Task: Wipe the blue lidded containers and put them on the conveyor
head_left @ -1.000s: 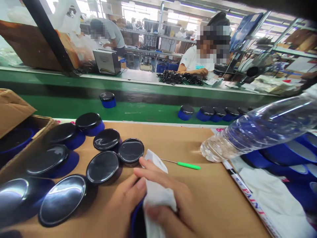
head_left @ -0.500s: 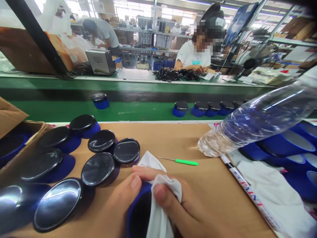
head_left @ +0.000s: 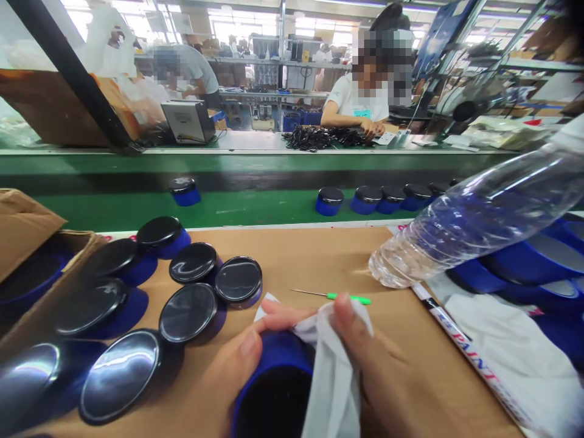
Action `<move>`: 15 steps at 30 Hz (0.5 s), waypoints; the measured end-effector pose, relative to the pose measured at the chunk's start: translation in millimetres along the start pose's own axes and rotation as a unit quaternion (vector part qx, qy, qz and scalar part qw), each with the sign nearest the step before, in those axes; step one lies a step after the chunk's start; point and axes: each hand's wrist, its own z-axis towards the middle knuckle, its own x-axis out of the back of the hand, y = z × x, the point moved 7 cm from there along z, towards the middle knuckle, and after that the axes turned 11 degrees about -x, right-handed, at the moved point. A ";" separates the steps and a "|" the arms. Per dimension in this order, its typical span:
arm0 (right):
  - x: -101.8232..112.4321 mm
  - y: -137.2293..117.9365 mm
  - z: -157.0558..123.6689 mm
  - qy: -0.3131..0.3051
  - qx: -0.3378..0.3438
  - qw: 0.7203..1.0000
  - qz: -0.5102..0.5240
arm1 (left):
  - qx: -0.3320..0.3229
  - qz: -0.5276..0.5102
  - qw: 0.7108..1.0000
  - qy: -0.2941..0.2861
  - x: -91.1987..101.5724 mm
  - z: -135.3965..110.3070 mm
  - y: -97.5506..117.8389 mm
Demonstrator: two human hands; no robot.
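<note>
Two hands at one blue cup (head_left: 274,389), low centre on the tabletop (head_left: 310,255). My left hand (head_left: 219,389) curls round its wall; my right hand (head_left: 378,377) pinches a white cloth (head_left: 333,377) at the rim. Cup: likely light, stiff, smooth plastic; best gripped by the wall. Cloth: soft, limp. Nearby: black-capped jars (head_left: 189,311) left, green pick (head_left: 349,298) beyond, tilted bottle (head_left: 460,228) right, none in the way.

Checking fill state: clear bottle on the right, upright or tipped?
Tipped. The clear bottle lies slanted, base down on the cardboard, neck rising rightward out of frame.
</note>
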 end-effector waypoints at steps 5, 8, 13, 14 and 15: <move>31.1 -34.0 -20.8 0.167 0.103 0.968 -0.155 | -0.031 0.005 0.999 -0.009 0.5 -1.5 12.7; 36.3 -61.1 -37.0 0.286 0.190 0.879 -0.330 | 0.000 -0.004 1.000 -0.024 0.2 -1.3 5.4; 45.0 -46.9 -16.0 0.289 0.080 0.811 -0.502 | 0.054 -0.067 0.995 -0.057 1.8 2.4 -13.2; 46.6 -39.9 -10.3 0.259 0.040 0.820 -0.508 | 0.054 -0.069 0.994 -0.061 1.9 2.6 -14.3; 48.0 -35.6 -7.6 0.239 0.008 0.830 -0.504 | 0.051 -0.061 0.995 -0.060 2.5 2.4 -14.1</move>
